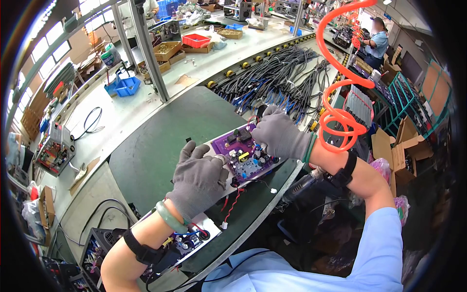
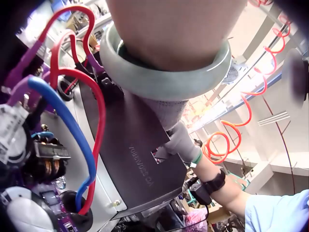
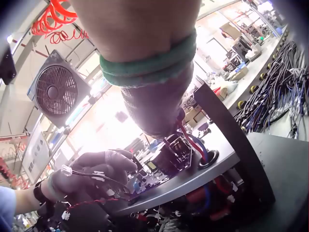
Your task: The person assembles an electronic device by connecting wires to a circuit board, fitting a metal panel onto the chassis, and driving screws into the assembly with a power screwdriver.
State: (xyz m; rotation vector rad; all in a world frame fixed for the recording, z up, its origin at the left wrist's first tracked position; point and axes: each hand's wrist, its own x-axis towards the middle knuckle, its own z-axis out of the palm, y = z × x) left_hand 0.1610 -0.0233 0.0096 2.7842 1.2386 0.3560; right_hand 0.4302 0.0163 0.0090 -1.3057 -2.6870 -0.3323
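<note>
A purple circuit board (image 1: 249,163) on a white metal plate lies tilted over the green mat in the head view. My left hand (image 1: 198,181), in a grey glove, holds its near-left edge. The gloved right hand (image 1: 281,134) grips the opposite end, its fingertips hidden in the right wrist view. Red twisted wires (image 1: 233,205) and a white plug (image 1: 273,191) hang off the near side. Under the left forearm sits a second board (image 1: 187,246), with red and blue cables (image 2: 65,121). A black plastic sheet (image 2: 137,154) shows beside these cables in the left wrist view.
Black cable bundles (image 1: 272,73) lie beyond the green mat (image 1: 155,141). A coiled orange air hose (image 1: 340,121) hangs by the right forearm. Blue bins (image 1: 127,86), a red tray (image 1: 196,40) and an open metal-cased unit (image 1: 54,148) stand on the bench. Another person (image 1: 377,46) works far right.
</note>
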